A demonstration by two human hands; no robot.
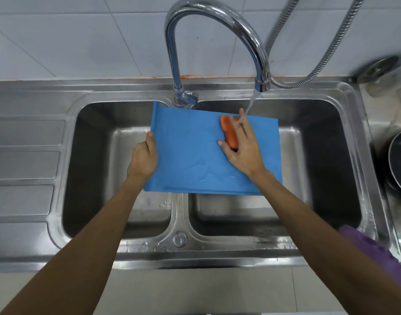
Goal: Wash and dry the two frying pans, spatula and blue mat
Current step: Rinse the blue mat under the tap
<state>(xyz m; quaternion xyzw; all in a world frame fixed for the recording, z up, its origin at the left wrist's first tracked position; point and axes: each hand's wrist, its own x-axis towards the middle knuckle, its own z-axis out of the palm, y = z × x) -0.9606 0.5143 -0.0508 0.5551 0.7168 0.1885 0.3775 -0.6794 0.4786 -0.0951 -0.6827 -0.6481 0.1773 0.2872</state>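
The blue mat is held over the sink, across the bar between the two bowls. It is tipped a little, with its far edge up near the tap. The mat looks thin and light, so it can likely be lifted with one hand. It also looks a bit bendy, and one far corner is curled up. It is wet, so it will likely be slippery. It is best held at an edge, with the thumb on top and the fingers under.

The left edge of the mat is pinched by the left hand. This grip is closed on the mat. The thumb is seen on top, and the fingers are hidden under the mat.

An orange sponge is pressed on the mat by the right hand, near the far right corner. This grip is closed on the sponge, with the thumb at its near end and the fingers laid over it. Water from the tap is poured onto the fingers and the sponge.

A dark frying pan is seen on the surface at the right, well apart from the mat. A purple cloth is laid on the rim of the sink. The spatula is not seen.
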